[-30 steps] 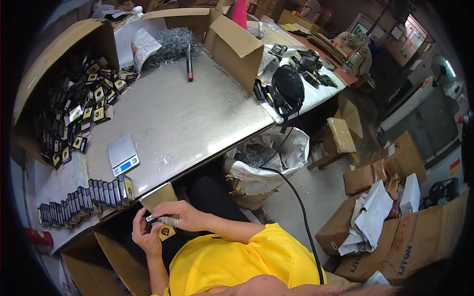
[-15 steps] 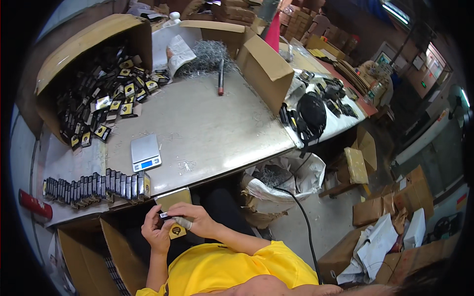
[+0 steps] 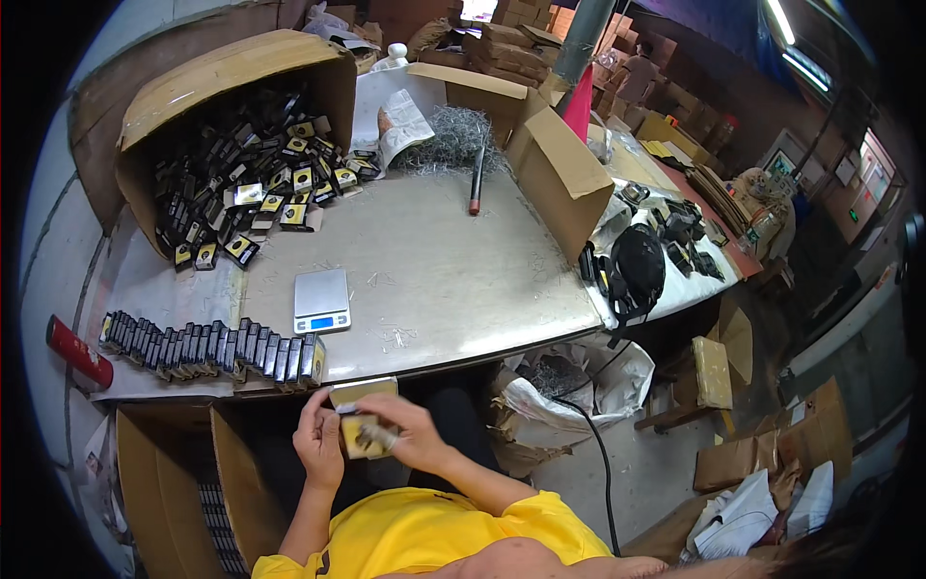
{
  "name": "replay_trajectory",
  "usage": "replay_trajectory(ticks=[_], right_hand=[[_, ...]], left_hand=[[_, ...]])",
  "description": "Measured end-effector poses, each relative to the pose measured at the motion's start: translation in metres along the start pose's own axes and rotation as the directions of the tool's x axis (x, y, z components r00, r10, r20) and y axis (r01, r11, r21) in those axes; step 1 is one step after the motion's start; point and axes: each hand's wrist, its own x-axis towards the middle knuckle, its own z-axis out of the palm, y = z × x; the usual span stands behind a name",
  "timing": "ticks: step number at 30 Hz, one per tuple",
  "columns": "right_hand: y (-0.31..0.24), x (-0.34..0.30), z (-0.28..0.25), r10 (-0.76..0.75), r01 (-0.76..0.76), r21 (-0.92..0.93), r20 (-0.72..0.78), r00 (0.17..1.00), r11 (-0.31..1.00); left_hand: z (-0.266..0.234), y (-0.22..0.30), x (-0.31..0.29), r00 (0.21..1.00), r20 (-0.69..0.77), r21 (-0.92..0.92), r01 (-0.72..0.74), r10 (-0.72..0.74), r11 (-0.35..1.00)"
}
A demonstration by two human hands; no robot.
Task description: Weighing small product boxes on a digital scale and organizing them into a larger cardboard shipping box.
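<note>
Below the table's front edge, over my lap, I hold a small black-and-yellow carton (image 3: 354, 443). My left hand (image 3: 319, 444) closes on its left side, the thumb upright along the edge. From the right, my right hand (image 3: 411, 436) has its bent fingers on the carton's yellow face; these fingers are blurred and a pale wrap shows on one. Just beyond my hands is a flat yellowish panel (image 3: 364, 390). A long row of similar cartons (image 3: 253, 349) stands on edge at the table's front left.
A large cardboard box (image 3: 231, 77) lies on its side, spilling small cartons. A digital scale (image 3: 320, 293), a dark rod (image 3: 476, 180) and a heap of thin metal pieces (image 3: 449, 141) are on the table. An open box (image 3: 164, 473) stands lower left; a white sack (image 3: 625, 383) is right.
The view has shifted, so the table appears farther right. The carton has turned, showing more of its yellow face, and my right hand has moved across that face.
</note>
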Motion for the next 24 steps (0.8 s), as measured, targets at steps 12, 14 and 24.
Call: replay_trajectory(ticks=[12, 14, 24], right_hand=[[0.036, 0.021, -0.11, -0.555, -0.017, -0.756, -0.496, 0.668, 0.655], [0.06, 0.015, -0.118, -0.583, -0.012, -0.81, -0.432, 0.688, 0.586], [0.024, 0.005, -0.045, 0.607, -0.347, 0.869, 0.069, 0.792, 0.353]], left_hand=[[-0.007, -0.016, -0.018, 0.96, 0.164, 0.043, 0.224, -0.228, 0.974], [-0.003, -0.011, -0.022, 0.945, 0.181, 0.039, 0.271, -0.273, 0.962], [0.027, 0.033, 0.025, 0.944, 0.314, 0.231, -0.179, 0.101, 0.956]])
